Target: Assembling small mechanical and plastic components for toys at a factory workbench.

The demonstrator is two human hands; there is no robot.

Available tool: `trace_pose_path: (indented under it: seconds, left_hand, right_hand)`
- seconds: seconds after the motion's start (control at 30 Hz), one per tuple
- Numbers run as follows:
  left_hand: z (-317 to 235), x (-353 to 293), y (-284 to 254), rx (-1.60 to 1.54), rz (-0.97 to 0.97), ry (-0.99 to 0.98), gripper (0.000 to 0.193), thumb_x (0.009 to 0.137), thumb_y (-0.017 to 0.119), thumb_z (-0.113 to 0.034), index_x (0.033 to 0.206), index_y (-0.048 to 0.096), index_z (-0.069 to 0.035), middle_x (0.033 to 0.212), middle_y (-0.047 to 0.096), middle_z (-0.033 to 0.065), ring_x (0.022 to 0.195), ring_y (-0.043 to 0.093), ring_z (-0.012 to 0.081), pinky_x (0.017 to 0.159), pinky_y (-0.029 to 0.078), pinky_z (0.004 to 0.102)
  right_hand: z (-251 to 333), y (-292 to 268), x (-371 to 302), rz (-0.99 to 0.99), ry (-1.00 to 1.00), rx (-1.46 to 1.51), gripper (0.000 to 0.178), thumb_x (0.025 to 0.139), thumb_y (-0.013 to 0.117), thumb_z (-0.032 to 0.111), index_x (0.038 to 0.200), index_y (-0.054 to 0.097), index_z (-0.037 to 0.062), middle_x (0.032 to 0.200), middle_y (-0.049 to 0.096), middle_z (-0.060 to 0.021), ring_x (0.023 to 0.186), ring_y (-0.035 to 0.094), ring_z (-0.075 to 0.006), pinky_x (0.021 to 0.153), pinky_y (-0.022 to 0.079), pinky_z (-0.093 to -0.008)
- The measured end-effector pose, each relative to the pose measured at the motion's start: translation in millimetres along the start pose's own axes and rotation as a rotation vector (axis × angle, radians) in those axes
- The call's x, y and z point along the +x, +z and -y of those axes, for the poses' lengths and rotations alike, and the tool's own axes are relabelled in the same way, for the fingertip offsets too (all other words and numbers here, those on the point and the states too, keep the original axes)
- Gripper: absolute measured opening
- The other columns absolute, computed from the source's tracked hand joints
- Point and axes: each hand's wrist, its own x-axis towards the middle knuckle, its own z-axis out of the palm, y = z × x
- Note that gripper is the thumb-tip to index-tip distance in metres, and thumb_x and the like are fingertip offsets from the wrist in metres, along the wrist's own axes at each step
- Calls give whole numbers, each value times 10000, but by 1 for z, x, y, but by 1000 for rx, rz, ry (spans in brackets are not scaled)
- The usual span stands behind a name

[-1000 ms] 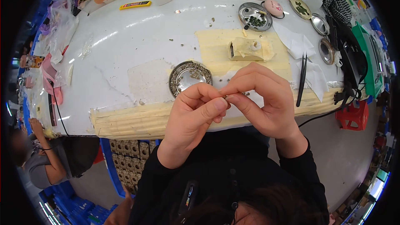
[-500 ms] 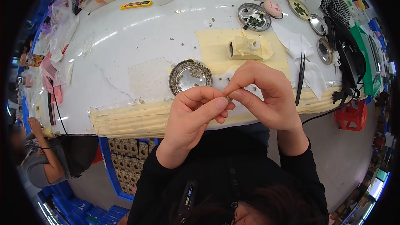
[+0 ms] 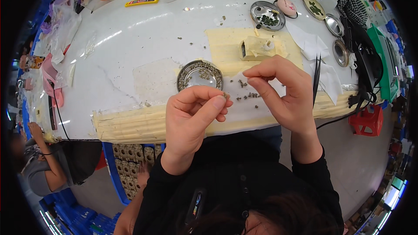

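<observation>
Our left hand (image 3: 193, 115) curls over the table (image 3: 130, 39) edge, thumb and forefinger pinching a tiny dark part (image 3: 226, 96). Our right hand (image 3: 285, 93) hovers apart, fingertips pinched together above scattered small parts (image 3: 246, 95) beside the round metal dish (image 3: 200, 73).

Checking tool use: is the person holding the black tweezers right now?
No, the black tweezers lie on the table beside the right hand.
</observation>
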Motion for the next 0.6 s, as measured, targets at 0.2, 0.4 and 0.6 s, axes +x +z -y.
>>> trace_pose_path:
  seconds: [0.2,0.4,0.6]
  left_hand:
    - [-2,2,-4,48,-117,183,108,864,611,-18,960,627,31,856,671,123,726,622,111,641,512,225]
    - [-2,1,-6,79,-160,244,120,867,609,-20,975,621,31,861,671,125,723,622,109,651,520,231]
    - [-1,2,-5,103,-194,271,119,869,606,-18,975,617,34,864,672,129,717,624,110,645,525,229]
  right_hand:
    - [-17,14,-6,23,-191,-479,121,709,696,13,804,625,37,741,560,-49,687,542,-219,588,450,-309]
    - [-21,23,-2,132,-245,-661,150,671,707,39,781,607,59,740,528,-28,711,512,-205,626,439,-314]
    - [-16,27,-2,191,-292,-776,161,663,700,60,760,571,69,742,504,-25,727,513,-201,652,438,-320]
